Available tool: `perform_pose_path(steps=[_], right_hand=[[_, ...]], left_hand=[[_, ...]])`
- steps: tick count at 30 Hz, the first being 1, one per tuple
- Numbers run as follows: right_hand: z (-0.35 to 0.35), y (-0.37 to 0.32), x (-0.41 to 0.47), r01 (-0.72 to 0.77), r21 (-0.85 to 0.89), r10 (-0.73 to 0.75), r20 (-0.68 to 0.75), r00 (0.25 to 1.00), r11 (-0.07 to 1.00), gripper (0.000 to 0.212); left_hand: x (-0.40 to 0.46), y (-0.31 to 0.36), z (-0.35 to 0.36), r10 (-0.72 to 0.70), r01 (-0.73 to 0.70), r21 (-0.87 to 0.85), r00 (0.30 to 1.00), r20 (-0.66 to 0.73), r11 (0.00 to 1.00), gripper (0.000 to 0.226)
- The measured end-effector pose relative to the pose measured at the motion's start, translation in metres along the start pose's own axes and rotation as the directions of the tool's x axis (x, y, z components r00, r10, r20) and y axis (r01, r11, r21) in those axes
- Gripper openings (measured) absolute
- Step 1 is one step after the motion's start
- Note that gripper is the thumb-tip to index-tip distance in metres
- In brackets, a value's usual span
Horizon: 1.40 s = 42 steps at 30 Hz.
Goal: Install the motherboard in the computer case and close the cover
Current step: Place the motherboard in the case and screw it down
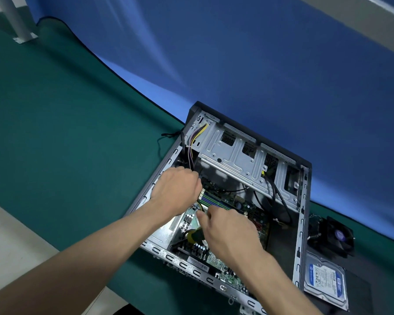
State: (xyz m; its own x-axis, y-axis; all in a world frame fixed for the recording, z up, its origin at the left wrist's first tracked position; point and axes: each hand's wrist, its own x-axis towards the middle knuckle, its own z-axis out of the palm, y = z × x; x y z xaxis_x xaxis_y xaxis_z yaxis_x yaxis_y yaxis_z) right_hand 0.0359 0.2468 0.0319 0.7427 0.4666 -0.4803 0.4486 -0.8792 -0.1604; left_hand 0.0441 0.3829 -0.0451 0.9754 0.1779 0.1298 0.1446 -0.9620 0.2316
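Observation:
An open computer case (301,201) lies on its side on the green table mat. The green motherboard (248,206) lies inside it, with memory slots near its upper left. My left hand (176,189) reaches into the case's upper left by the coloured cable bundle (192,142), fingers curled downward; what they hold is hidden. My right hand (228,233) is over the board's middle, and a yellow-and-black screwdriver handle (192,236) sticks out beneath its palm. The thumb and forefinger pinch near the memory slots.
A black cooling fan (338,237) and a hard drive (325,284) with a blue label lie on a dark panel right of the case. A silver drive cage (241,160) spans the case's far side. A blue cloth hangs behind the table.

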Motion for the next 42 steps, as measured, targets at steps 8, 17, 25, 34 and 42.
perform_pose_path(steps=[8, 17, 25, 34, 42], right_hand=[[-0.001, -0.006, 0.001, 0.039, -0.035, -0.04, -0.022, 0.999, 0.999, 0.036], [-0.005, -0.003, 0.005, 0.068, 0.072, -0.072, 0.051, 0.996, 0.995, 0.037], [-0.005, -0.002, 0.001, 0.105, 0.13, -0.12, 0.113, 0.986, 0.986, 0.036], [-0.002, 0.0, 0.007, 0.036, 0.121, -0.043, 0.058, 0.997, 0.992, 0.031], [-0.005, 0.001, 0.0, -0.017, 0.15, 0.004, 0.082, 0.997, 0.989, 0.033]], left_hand=[[0.001, 0.001, 0.0, -0.016, 0.015, 0.011, 1.0, 0.012, 1.0, 0.027], [0.001, 0.001, 0.0, 0.002, -0.002, 0.0, 1.0, 0.006, 1.0, 0.028], [0.001, 0.001, 0.0, 0.007, -0.007, 0.017, 1.0, 0.012, 1.0, 0.028], [0.002, -0.001, 0.002, 0.015, -0.015, -0.003, 1.0, 0.012, 1.0, 0.029], [0.001, -0.002, 0.002, 0.02, -0.02, 0.006, 1.0, -0.003, 1.0, 0.03]])
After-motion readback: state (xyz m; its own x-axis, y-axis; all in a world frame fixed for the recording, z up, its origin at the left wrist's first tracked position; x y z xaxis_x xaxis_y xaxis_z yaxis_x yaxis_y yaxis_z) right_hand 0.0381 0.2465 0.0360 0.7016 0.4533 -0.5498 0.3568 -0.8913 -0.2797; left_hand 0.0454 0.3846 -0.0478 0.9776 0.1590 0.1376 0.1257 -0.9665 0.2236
